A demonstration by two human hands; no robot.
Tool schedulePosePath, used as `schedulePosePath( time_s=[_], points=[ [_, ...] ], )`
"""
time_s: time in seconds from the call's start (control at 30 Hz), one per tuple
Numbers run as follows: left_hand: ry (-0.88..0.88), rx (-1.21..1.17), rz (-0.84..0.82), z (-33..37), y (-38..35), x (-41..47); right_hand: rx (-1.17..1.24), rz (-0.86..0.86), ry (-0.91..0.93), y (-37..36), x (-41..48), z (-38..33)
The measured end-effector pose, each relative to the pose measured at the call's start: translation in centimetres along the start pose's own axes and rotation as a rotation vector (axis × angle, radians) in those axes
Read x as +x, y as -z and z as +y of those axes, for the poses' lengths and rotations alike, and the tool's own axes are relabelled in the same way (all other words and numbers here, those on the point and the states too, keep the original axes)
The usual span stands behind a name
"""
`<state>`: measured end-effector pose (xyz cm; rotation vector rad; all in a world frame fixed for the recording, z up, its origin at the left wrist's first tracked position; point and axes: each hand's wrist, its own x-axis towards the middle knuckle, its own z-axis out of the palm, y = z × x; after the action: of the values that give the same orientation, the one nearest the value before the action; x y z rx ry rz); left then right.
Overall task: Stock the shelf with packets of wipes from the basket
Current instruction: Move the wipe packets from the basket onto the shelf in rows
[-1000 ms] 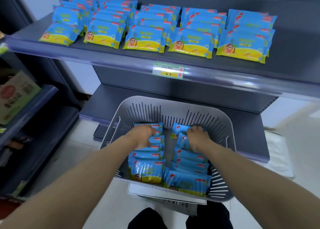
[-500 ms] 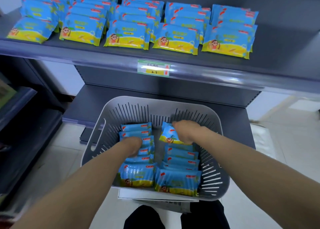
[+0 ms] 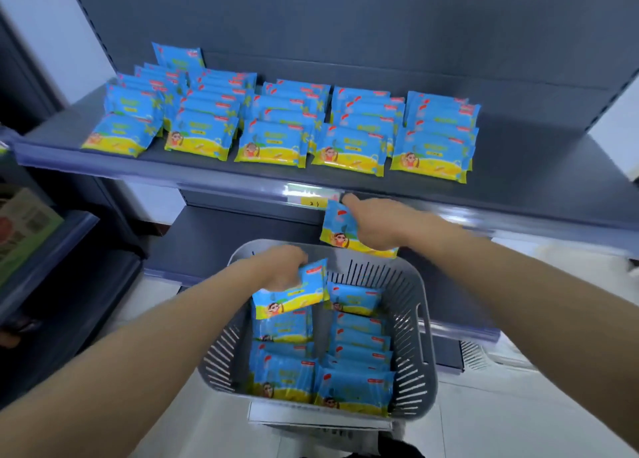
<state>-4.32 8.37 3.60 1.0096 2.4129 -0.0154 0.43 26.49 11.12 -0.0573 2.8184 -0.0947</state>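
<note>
My right hand (image 3: 383,227) is closed on one packet of wipes (image 3: 340,231), fingers over its top right part, packet held face-out just below the front lip of the shelf (image 3: 518,167) and beside the yellow price tag (image 3: 313,202). My left hand (image 3: 280,267) is closed on a second packet (image 3: 294,295), gripped at its upper edge and tilted, held above the left column of packets in the basket (image 3: 413,322). Motion blur softens both hands; exact finger placement on the left cannot be told. Basket: grey, slotted walls, two columns of blue-and-yellow packets (image 3: 356,360) lying overlapped inside. Shelf: five rows of the same packets (image 3: 273,132), fronts toward me, right end of the shelf bare. A green carton (image 3: 24,229) sits on a side shelf at far left.
</note>
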Motion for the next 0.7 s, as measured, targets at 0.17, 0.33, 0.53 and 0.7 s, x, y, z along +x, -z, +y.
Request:
schedulePosePath(
  time_s=[0.17,0.33,0.53,0.7],
  points=[
    [-0.135,0.006,0.184,3.6,8.7,-1.2,-0.039,0.219,-0.081,7.1,-0.7,5.4],
    [-0.241,-0.008,0.351,7.5,15.5,-0.7,-0.016,0.222,-0.196,8.7,0.2,12.5],
    [-0.253,-0.075,0.372,9.7,18.4,1.6,0.065,0.154,-0.196,6.8,2.1,16.0],
    [-0.198,-0.115,0.358,10.4,19.7,4.5,0.026,0.088,-0.150,7.2,4.3,18.1]
  ],
)
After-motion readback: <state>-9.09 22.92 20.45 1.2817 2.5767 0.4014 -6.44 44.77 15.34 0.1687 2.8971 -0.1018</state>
